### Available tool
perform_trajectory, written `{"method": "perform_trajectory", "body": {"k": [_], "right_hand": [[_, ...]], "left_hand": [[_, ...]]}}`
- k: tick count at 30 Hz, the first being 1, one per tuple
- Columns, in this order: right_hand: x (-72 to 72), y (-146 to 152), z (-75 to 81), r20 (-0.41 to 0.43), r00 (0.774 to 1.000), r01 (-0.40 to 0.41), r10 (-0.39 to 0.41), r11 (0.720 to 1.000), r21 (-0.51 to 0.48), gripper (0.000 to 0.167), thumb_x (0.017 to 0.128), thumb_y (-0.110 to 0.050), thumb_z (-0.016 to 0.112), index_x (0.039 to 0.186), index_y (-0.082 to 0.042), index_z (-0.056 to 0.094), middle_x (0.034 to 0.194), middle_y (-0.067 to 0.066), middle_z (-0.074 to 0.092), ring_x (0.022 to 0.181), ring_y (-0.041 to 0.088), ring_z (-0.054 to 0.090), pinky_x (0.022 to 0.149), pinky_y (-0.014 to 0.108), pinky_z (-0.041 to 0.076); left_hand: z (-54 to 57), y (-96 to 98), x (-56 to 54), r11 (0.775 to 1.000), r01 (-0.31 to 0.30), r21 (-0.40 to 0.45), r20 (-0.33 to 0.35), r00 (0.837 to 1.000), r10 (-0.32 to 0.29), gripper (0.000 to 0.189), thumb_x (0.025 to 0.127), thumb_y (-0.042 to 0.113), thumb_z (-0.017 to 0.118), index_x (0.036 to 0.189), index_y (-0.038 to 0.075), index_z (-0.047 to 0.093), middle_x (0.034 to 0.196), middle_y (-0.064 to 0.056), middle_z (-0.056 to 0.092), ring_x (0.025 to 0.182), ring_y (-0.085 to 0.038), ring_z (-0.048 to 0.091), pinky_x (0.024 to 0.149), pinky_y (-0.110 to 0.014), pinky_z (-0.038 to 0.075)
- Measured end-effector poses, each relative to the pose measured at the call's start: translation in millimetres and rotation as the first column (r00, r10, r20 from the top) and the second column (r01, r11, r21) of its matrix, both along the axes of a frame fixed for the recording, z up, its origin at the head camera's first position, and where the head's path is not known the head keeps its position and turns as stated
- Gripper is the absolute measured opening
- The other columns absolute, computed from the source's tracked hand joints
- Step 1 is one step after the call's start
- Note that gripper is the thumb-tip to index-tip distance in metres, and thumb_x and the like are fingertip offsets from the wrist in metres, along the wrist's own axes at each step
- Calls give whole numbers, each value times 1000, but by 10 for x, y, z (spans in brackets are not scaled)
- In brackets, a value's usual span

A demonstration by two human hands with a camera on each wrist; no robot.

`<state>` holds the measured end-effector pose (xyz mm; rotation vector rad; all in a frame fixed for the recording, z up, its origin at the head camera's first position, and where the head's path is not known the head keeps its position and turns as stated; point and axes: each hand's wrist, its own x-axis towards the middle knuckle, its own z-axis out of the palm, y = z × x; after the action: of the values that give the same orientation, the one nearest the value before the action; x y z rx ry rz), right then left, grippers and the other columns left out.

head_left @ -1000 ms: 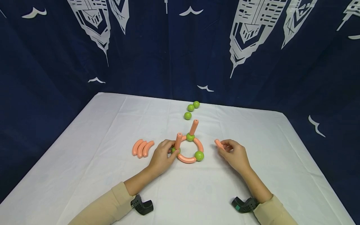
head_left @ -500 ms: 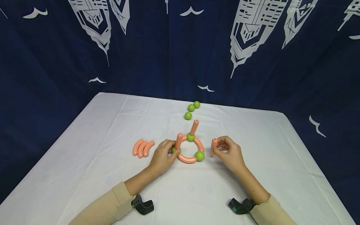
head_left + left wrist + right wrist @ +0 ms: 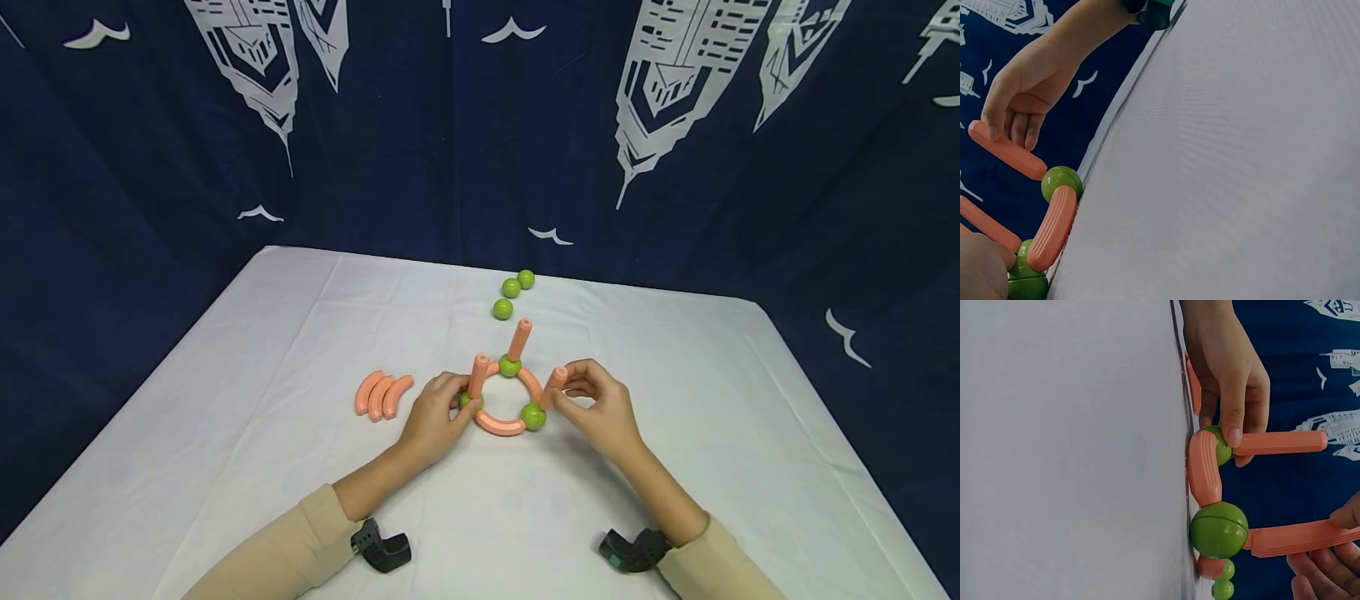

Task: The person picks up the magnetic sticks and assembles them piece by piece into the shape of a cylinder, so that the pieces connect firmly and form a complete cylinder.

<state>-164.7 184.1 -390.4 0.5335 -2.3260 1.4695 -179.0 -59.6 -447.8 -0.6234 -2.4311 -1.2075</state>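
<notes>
On the white table lies a ring of curved orange rods (image 3: 500, 426) joined by green balls. Straight orange rods (image 3: 518, 339) stand up from the back ball (image 3: 510, 365) and the left ball (image 3: 1027, 287). My left hand (image 3: 435, 417) grips the left ball, thumb in front, at the foot of its upright rod (image 3: 1282, 442). With thumb and fingers my right hand (image 3: 600, 408) pinches another straight orange rod (image 3: 1009, 155), tilted. Its lower end is at the front right ball (image 3: 1219, 530); whether it is seated there I cannot tell.
Three curved orange rods (image 3: 383, 397) lie side by side left of my left hand. Behind the ring several loose green balls (image 3: 502, 309) sit near the table's back edge. A dark blue curtain (image 3: 480, 150) hangs beyond the table (image 3: 300, 333).
My right hand has moved left with the straight orange rod, turning it upright and bringing it to the front right ball. My left hand has stayed on the left ball.
</notes>
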Motion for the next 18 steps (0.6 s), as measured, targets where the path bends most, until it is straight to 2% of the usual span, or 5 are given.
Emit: {"method": "perform_trajectory", "body": {"k": [7,12,18], "right_hand": [[8,-91,27,-20,1000,0,1,999,34,24,75,16,69,96,9,59,92,16,66,81,19,66,75,40,56],[8,-95,20,-16,1000,-13,14,1000,17,24,78,10,73,98,4,60,94,10,67,83,16,66,76,35,56],[-23,-92,-38,-15,999,-41,41,999,-4,24,80,5,74,99,2,62,94,10,68,84,12,65,75,32,55]], "left_hand": [[3,-2,7,1000,-2,-9,2,1000,2,24,88,14,73,109,5,66,101,-3,62,87,-15,54,75,-28,48],[5,-3,8,1000,-3,-13,2,1000,3,24,88,14,73,108,5,66,101,-3,62,86,-15,53,74,-28,47],[1,-5,3,1000,-5,-17,-2,1000,5,25,88,14,73,109,5,66,101,-3,62,86,-15,53,74,-29,47]]}}
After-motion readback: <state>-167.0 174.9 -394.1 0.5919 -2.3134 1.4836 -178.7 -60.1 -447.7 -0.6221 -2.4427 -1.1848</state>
